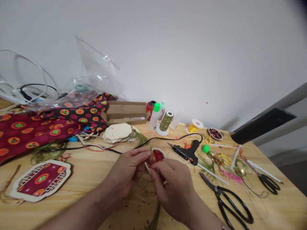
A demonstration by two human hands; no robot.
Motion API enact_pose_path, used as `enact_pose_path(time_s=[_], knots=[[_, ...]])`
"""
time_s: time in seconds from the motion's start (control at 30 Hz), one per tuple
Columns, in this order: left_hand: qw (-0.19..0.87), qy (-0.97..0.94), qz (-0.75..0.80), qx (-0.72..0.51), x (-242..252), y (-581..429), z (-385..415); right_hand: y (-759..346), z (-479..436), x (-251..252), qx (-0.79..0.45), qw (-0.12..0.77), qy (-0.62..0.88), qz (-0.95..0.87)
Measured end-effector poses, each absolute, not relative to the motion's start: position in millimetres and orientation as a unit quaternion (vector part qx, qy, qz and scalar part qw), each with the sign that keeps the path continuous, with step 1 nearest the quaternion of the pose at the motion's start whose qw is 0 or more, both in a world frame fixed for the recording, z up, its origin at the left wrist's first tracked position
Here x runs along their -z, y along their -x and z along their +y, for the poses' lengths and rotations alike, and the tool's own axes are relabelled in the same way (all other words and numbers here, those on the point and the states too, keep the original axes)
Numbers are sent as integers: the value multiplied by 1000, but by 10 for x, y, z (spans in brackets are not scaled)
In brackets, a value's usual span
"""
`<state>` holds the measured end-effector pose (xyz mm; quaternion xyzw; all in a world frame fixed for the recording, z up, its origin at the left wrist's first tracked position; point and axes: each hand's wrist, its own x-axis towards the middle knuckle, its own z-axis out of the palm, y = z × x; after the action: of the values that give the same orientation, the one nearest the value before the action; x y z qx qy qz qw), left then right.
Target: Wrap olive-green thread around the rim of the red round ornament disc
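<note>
Left hand (128, 167), right hand (174, 182) — both pinched on green thread (151, 156); patterned disc (158, 155) behind. From hands — glue gun (182, 152), two o'clock; black-handled scissors (217, 192), four.

Left of the glue gun (188, 150), the left hand (128, 166) pinches green thread (152, 155), the right hand (172, 185) close beside it, a round red patch (158, 156) showing just behind them! Scissors (217, 191) lie on the glue gun's near side, a yellow spool (193, 128) behind it.
</note>
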<state>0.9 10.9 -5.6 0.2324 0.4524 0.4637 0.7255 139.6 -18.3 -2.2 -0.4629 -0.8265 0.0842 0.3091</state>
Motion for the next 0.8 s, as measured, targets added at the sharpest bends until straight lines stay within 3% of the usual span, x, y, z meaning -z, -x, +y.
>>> enact_pose_path(time_s=[0.17,0.27,0.33,0.4,0.53,0.67,0.8], knots=[[772,-194,411,-445,106,-4,119,-1343,-230,132,86,197,371,-903],[796,-182,374,-440,109,-11,114,-1353,-241,66,83,180,313,-929],[800,-187,362,-440,88,-16,108,-1382,-237,-11,2,232,263,-936],[795,-204,365,-440,54,-21,99,-1428,-206,-77,-119,339,258,-897],[775,-226,405,-429,-4,-36,77,-1508,-53,-95,-269,517,431,-689],[768,-253,418,-415,-7,-52,60,-1477,73,-16,-530,474,444,-545],[756,-276,425,-415,11,-69,50,-1404,69,34,-568,456,455,-513]])
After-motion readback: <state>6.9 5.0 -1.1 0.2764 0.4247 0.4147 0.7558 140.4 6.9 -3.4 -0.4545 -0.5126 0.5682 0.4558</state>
